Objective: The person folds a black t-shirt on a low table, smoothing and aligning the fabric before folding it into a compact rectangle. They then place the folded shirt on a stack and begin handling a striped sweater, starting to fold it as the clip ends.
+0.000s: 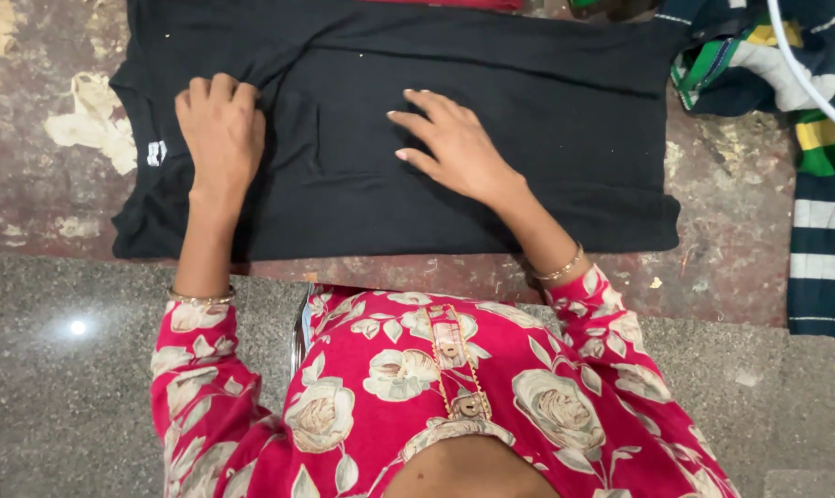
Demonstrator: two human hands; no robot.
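Two hands on black shirt (491, 138) | left hand (219, 129) fingertips hidden in fold | right hand (450, 143) flat

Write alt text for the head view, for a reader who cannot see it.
Both hands work a black T-shirt spread on a worn reddish surface: the left hand pinches a fold near the collar, the right hand presses flat at mid-shirt. A striped garment lies to the right.
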